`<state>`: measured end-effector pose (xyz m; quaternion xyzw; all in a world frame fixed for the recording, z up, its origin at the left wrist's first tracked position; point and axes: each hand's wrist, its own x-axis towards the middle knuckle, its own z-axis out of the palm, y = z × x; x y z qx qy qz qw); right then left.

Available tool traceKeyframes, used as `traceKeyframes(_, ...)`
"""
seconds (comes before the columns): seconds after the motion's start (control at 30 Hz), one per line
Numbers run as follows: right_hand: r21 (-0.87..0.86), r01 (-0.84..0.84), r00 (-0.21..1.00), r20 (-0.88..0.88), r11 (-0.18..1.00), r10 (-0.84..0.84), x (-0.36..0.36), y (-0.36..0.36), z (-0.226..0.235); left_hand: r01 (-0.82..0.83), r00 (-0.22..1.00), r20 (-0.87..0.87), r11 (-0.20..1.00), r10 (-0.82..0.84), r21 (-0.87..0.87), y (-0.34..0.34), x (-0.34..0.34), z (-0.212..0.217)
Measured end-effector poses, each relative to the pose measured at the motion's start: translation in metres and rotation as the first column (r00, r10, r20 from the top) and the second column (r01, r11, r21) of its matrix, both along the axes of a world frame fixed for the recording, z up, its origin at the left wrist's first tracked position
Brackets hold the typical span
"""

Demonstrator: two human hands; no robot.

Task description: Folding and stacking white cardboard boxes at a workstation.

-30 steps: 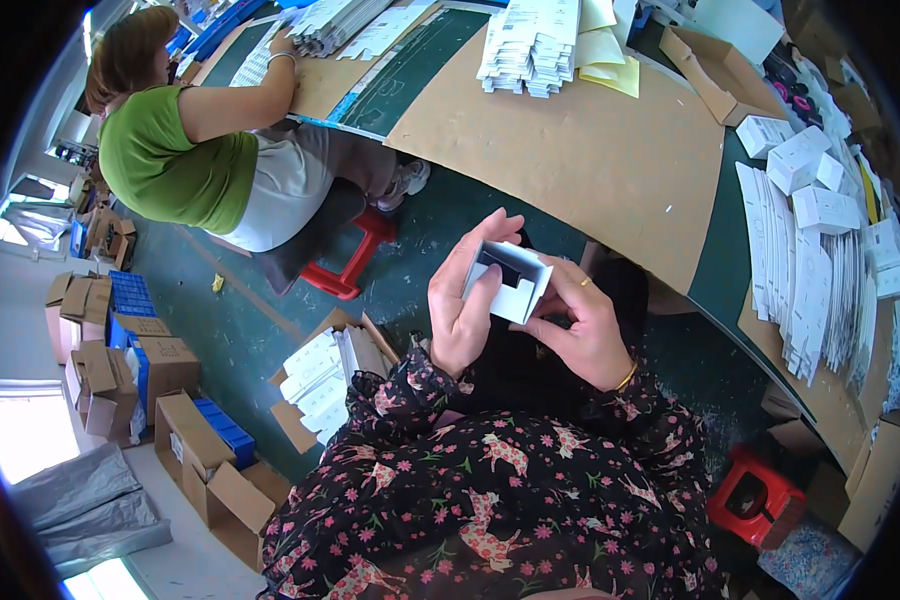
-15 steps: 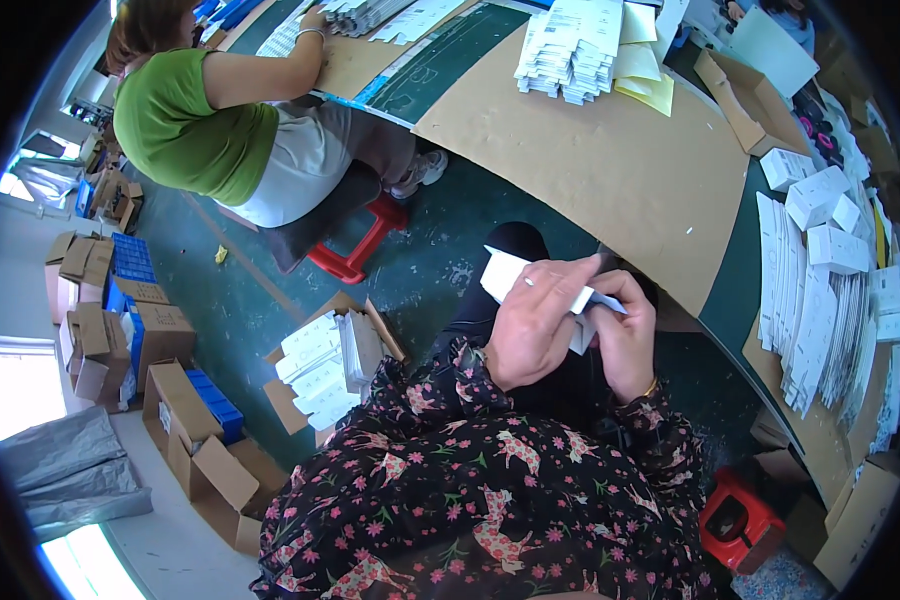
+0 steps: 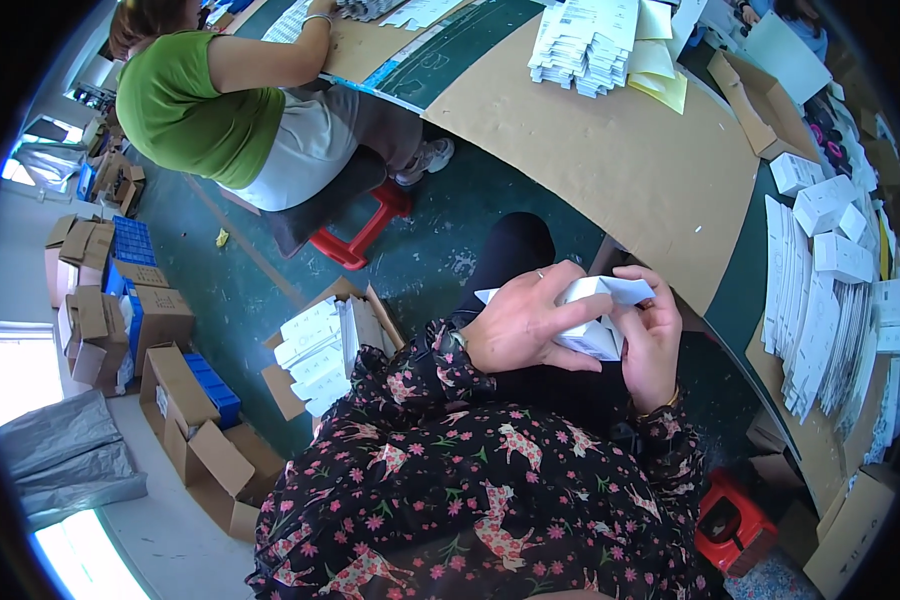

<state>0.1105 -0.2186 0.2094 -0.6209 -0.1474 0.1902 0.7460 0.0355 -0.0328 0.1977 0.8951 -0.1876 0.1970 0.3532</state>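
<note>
Above my lap I hold a small white carton point(image 3: 595, 338) between both hands, one of its flaps standing up. My left hand point(image 3: 530, 322) is wrapped over its near left side, the fingers across the top. My right hand point(image 3: 652, 340) grips the right end, thumb and fingers at the raised flap point(image 3: 625, 290). A pale corner of card pokes out beyond the left hand's knuckles. Much of the carton is hidden behind my fingers.
Ahead stands a table topped with brown board point(image 3: 610, 160), bearing stacked flat cartons point(image 3: 582, 45) and yellow sheets point(image 3: 658, 85). Folded boxes point(image 3: 842, 258) and flat cartons point(image 3: 800, 310) lie at right. A box of flat cartons point(image 3: 315, 350) sits on the floor at left. A co-worker in green point(image 3: 195, 110) sits beyond.
My hands have turned the carton and moved slightly apart. It now shows a fuller box shape, with a flap raised by the right hand's fingers.
</note>
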Motion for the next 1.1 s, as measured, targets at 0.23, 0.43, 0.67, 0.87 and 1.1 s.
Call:
traceKeyframes(0.23,-0.085,-0.209,0.909,0.351,0.974,0.225,-0.003,-0.012,0.004,0.021,0.997,0.078,0.996,-0.014,-0.085,0.013,-0.003,-0.006)
traceKeyframes(0.43,-0.004,-0.324,0.94,0.109,0.946,0.322,-0.007,-0.02,-0.002,0.1,0.974,0.22,0.981,-0.062,-0.167,0.016,-0.008,-0.015)
traceKeyframes(0.67,-0.071,-0.382,0.924,-0.063,0.922,0.378,-0.016,-0.024,-0.006,0.126,0.988,0.098,0.99,-0.12,-0.064,0.018,-0.018,-0.009)
traceKeyframes(0.87,-0.25,-0.245,0.949,0.138,0.937,0.284,-0.014,-0.008,-0.01,0.038,0.996,0.089,0.996,-0.03,-0.085,0.019,-0.018,-0.003)
traceKeyframes(1.1,-0.316,-0.099,0.907,0.361,0.944,0.216,-0.014,-0.004,-0.004,-0.063,0.993,0.092,0.997,0.067,-0.049,0.013,-0.016,-0.005)
